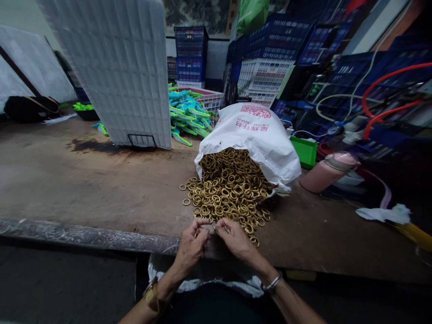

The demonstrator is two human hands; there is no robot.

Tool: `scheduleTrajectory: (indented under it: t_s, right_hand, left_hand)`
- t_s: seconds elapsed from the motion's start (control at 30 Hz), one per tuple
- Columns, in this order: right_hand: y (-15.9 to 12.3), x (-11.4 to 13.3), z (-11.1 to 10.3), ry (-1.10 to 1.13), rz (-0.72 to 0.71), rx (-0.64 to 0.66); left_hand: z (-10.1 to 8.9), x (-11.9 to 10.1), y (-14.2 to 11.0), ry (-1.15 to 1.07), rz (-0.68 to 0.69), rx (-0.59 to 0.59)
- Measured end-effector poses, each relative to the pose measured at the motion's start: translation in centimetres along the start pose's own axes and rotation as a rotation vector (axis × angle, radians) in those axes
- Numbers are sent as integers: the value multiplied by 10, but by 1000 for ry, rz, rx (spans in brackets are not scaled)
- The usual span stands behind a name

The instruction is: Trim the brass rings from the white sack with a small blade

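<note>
A large heap of brass-coloured rings (pixel 229 193) spills from the mouth of a white woven sack (pixel 249 130) lying on its side. At the near edge of this heap, my left hand (pixel 193 243) is closed, its index finger reaching toward the other hand. A small gold glint shows among its curled fingers, too little to name. Close beside it, my right hand (pixel 236 238) pinches with thumb and index finger; part of what looks like one ring shows in its grip. The fingertips of both hands nearly meet over the table's front edge.
A tall white ribbed panel (pixel 124 76) stands on the wooden table (pixel 84 189) at left. Behind it lie green and blue plastic pieces (pixel 191 114). Right of the sack are a green tray (pixel 303 152), a pink bottle (pixel 329 171) and orange hoses (pixel 371 121). Stacked crates (pixel 266 74) fill the back.
</note>
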State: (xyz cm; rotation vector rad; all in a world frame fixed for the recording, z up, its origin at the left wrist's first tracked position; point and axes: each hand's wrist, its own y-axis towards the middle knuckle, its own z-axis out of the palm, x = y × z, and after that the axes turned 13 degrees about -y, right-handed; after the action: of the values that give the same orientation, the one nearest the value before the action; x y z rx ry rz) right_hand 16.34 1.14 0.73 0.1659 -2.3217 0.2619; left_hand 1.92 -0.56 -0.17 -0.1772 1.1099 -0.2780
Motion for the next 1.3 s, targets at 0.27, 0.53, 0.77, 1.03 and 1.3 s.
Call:
scheduleTrajectory:
  t_s: [0.27, 0.53, 0.77, 1.03, 1.3]
  right_hand:
    - [-5, 8, -3, 551, 159, 208]
    - [0, 6, 10, 523, 213, 139]
    - [2, 2, 13, 427, 128, 81]
    - [1, 9, 9, 322, 21, 25]
    - [-11, 6, 11, -122, -98, -87]
  left_hand:
    - [3, -4, 7, 101, 131, 168]
    - [6, -4, 3, 92, 160, 72]
    - [6, -7, 0, 15, -42, 95]
    - [3, -6, -4, -44, -89, 115]
    - [3, -4, -7, -66, -85, 106]
